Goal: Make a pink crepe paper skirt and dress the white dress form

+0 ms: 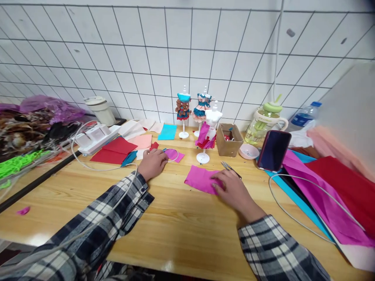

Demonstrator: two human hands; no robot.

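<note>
My right hand (233, 189) rests its fingertips on the right end of a magenta cloth piece (199, 178) lying flat on the wooden table. Its fingers are bent over the cloth. Small scissors (231, 170) lie just behind that hand. Further left, my left hand (152, 163) is on the table, next to a small purple cloth piece (175, 155) and a white cable loop; its fingertips are hard to make out. A small white dress form (213, 117) with magenta and red cloth on it stands behind the magenta piece.
Two dressed forms (183, 107) stand further back. A cardboard box (230, 146), pink dish (249, 151), phone (274, 150) and jug (260, 125) are at the back right. Cloth sheets (328, 195) lie right. Red cloth (113, 151) and a power strip (99, 138) are left.
</note>
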